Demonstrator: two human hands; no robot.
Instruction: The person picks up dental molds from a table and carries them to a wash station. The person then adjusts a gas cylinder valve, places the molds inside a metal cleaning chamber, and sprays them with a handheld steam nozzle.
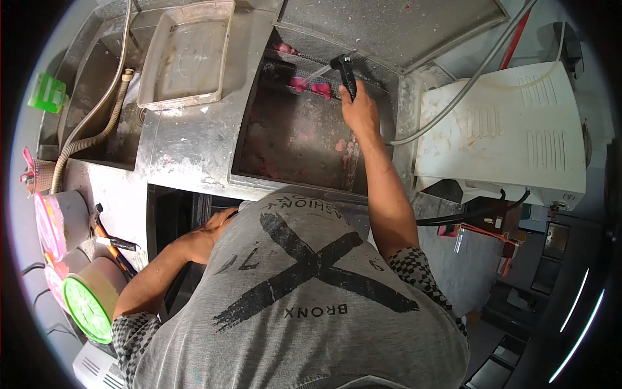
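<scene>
My right hand (359, 113) is wrapped round the handle of a black spray gun (348, 72) over an open metal basin (291, 142). A pale streak runs from the gun's head toward the pink pieces. Two bright pink pieces (320, 89) sit on a ledge along the basin's far side, with another pink lump (285, 48) farther back. Pinkish residue marks the basin floor. My left hand (210, 230) is low beside my body, at the dark opening below the counter. My shirt partly covers its fingers, so its grip does not show.
The raised metal lid (389, 26) stands behind the basin. Left of it are a clear plastic tray (188, 55) and a sink with a ribbed hose (103, 129). A white machine (505, 123) stands right, near a grey hose (453, 100). Lidded tubs (87, 311) line the left.
</scene>
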